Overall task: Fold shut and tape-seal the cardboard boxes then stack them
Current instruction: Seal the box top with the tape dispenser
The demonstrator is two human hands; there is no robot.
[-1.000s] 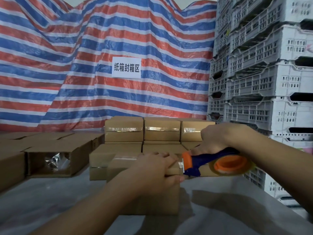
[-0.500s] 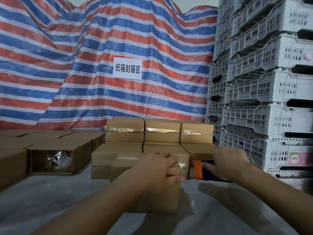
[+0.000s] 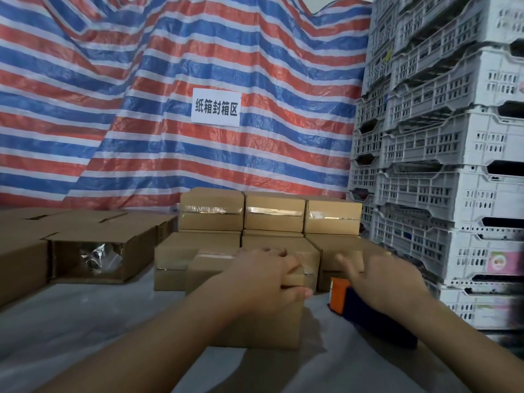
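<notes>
The cardboard box (image 3: 255, 321) in hand sits on the near middle of the tabletop (image 3: 71, 321), its flaps folded down and a strip of clear tape visible across its far right top edge. The left hand (image 3: 266, 282) lies over the top of it, fingers curled along the far edge and thumb pressed against the right side, so this grip holds the box. The right hand (image 3: 388, 282) hovers just right of the box, above the tape dispenser (image 3: 357, 302), an orange-and-dark-blue tool lying on the tabletop. This hand is motion-blurred; its fingers look spread and appear to hold nothing, though contact with the dispenser cannot be ruled out.

Just behind the box stands a stack of sealed boxes (image 3: 272, 219), a far row of three on top and more below, each with shiny tape on its seam. To the left lie unsealed boxes (image 3: 93, 256), one gaping toward the camera with crinkled plastic inside. Judging from this, several boxes are finished, the one in hand looks taped and ready for stacking, and a batch on the left is left to seal.

A white sign (image 3: 216, 108) on the striped tarp (image 3: 113, 109) at the back reads "纸箱封箱区". White plastic crates (image 3: 442, 143) tower on the right; one low crate carries a pink label too small to read.
</notes>
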